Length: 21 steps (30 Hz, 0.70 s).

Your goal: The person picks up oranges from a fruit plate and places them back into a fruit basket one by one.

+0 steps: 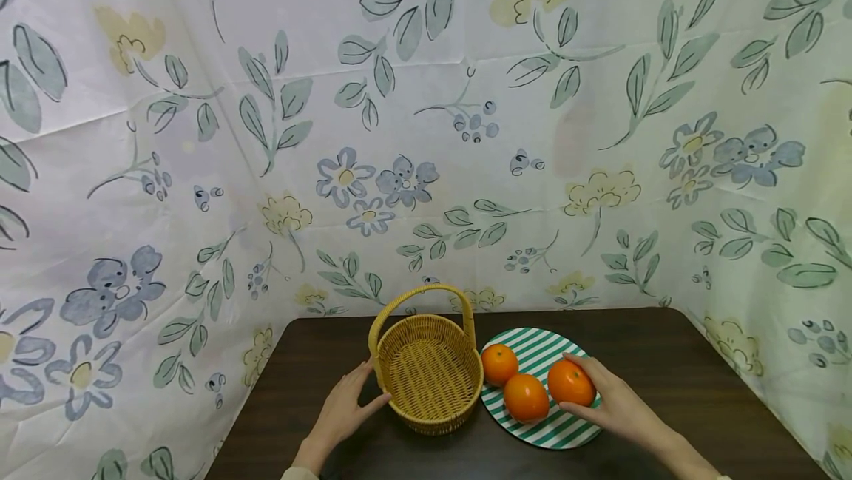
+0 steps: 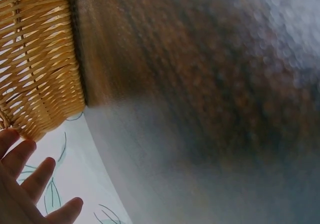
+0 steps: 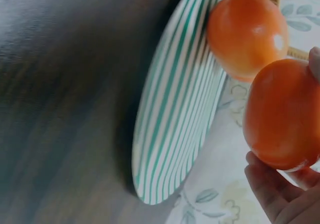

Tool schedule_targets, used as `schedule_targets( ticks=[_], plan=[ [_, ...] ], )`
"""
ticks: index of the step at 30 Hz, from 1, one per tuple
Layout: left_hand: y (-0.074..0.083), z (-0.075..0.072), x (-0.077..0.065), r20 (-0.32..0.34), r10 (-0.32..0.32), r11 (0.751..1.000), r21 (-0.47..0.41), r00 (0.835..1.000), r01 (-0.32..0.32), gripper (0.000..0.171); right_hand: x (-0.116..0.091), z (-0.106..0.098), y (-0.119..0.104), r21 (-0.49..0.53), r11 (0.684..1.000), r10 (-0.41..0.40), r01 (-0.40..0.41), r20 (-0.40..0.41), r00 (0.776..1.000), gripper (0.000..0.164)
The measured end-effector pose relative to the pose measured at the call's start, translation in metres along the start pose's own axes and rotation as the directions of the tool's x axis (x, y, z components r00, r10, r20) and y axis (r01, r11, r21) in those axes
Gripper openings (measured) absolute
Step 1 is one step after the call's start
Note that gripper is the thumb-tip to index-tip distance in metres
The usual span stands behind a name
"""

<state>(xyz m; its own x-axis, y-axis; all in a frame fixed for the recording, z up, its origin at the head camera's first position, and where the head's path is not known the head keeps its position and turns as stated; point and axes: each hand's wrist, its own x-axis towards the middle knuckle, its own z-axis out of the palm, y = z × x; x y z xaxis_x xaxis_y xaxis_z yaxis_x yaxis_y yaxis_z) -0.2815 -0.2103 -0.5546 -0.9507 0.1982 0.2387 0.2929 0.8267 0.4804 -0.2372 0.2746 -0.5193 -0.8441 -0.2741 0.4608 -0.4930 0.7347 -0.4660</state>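
Observation:
My right hand (image 1: pixel 622 404) grips an orange (image 1: pixel 570 382) between thumb and fingers. In the right wrist view this orange (image 3: pixel 280 115) is raised over the plate, with wallpaper showing between them. The round plate (image 1: pixel 532 343) has green and white stripes. Two more oranges lie on its left side, one orange (image 1: pixel 499 364) farther back and one orange (image 1: pixel 526 399) nearer. Left of the plate stands a woven basket (image 1: pixel 433 424) with an arched handle. Spread fingers of my left hand (image 1: pixel 341 407) are at the basket's left side; the left wrist view shows the fingertips (image 2: pixel 47 165) beside the wickerwork.
A dark wooden table (image 1: pixel 319 343) bears the basket and plate. Behind it and along both sides hangs a floral cloth (image 1: pixel 413 125). The basket's handle (image 1: pixel 426 288) rises well above its rim, and the basket's inside shows bare weave.

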Motion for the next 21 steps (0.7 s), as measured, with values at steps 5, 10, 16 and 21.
schedule_targets(
  ticks=[5, 10, 16, 21],
  plan=[
    [0.0, 0.001, -0.001, 0.003, 0.0, 1.0, -0.01, 1.0, 0.0, 0.076, 0.009, -0.001, -0.003, 0.004, 0.996, -0.088, 0.089, -0.05, 0.995, 0.074],
    [0.0, 0.002, -0.002, 0.01, -0.009, 1.0, -0.013, 1.0, 0.009, 0.076, 0.016, -0.003, -0.008, -0.002, 0.995, -0.098, 0.098, -0.05, 0.994, 0.075],
    [0.001, 0.0, -0.001, 0.011, 0.003, 1.0, -0.003, 1.0, -0.003, 0.076, 0.023, -0.001, -0.015, 0.008, 0.999, -0.053, 0.053, -0.008, 0.999, 0.074],
    [0.002, 0.0, -0.001, 0.025, -0.01, 1.0, -0.004, 1.0, 0.01, 0.077, 0.029, 0.001, -0.02, 0.01, 0.997, -0.07, 0.07, -0.003, 0.998, 0.075]
  ],
)
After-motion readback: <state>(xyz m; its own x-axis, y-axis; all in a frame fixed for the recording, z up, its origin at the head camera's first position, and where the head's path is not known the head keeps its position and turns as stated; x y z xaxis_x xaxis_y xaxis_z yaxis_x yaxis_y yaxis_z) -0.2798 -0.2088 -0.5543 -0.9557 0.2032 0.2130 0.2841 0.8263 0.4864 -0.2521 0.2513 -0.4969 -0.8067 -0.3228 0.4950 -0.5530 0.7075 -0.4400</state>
